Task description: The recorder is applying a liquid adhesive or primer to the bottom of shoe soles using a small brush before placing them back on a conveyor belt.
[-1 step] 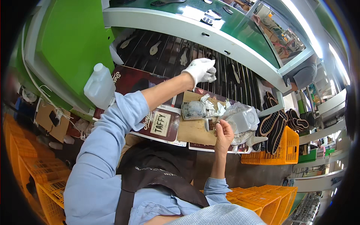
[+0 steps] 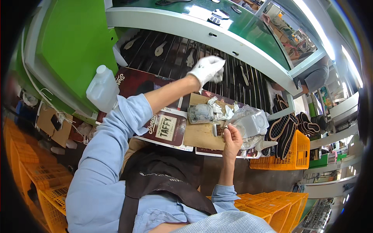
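Observation:
My left hand [image 2: 209, 72], in a white glove, is raised over the dark rod rack [image 2: 176, 50] with its fingers curled in. What it holds, if anything, is hidden and partly blurred. My bare right hand [image 2: 232, 141] pinches a small brown-and-white brush-like piece [image 2: 220, 130] above a tan board [image 2: 202, 138]. Left of that hand, a smeared clear jar [image 2: 200, 113] lies beside crumpled white tissue [image 2: 223, 112]. To its right are a clear plastic container [image 2: 254, 123] and a white nozzle-tipped bottle [image 2: 266, 145]. Pale spoon-shaped pieces [image 2: 160, 49] rest on dark soles on the rack.
A translucent jug [image 2: 103, 89] stands at left by the green machine panel [image 2: 74, 50]. A white metal frame [image 2: 194, 23] crosses above the rack. At right, an orange crate [image 2: 299, 151] holds dark soles [image 2: 285, 132]. A person's grey sleeve [image 2: 316, 77] shows beyond the frame.
My left hand has turned a little at the wrist, and its fingers have shifted. The brown-and-white piece at my right fingertips is tilted slightly differently and shows more of its brown part.

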`<action>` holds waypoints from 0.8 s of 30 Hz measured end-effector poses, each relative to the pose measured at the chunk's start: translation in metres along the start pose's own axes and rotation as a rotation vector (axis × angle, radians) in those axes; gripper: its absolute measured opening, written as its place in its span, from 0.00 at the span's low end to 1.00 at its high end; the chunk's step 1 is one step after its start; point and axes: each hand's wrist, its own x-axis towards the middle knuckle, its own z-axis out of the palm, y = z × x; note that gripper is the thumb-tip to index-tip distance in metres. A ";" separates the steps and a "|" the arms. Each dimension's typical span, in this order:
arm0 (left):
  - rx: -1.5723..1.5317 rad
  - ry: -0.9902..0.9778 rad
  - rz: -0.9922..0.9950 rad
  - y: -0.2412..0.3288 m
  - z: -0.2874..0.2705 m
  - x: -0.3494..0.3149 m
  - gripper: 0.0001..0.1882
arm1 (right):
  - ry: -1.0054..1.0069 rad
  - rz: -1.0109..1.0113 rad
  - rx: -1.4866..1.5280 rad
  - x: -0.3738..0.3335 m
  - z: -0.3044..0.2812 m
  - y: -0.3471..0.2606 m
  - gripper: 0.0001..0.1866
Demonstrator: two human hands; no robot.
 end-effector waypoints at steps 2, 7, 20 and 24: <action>0.643 0.229 0.665 0.025 -0.012 0.012 0.22 | 0.025 0.032 -0.014 -0.003 -0.001 0.000 0.11; 1.451 0.672 0.915 0.123 -0.009 0.046 0.24 | 0.016 0.048 -0.033 -0.007 0.002 -0.002 0.10; 1.287 0.742 0.470 0.121 -0.027 0.151 0.30 | 0.099 0.069 0.090 -0.009 0.007 0.000 0.10; 1.311 0.780 0.394 0.119 -0.026 0.156 0.29 | 0.105 0.081 0.093 -0.011 0.014 -0.004 0.10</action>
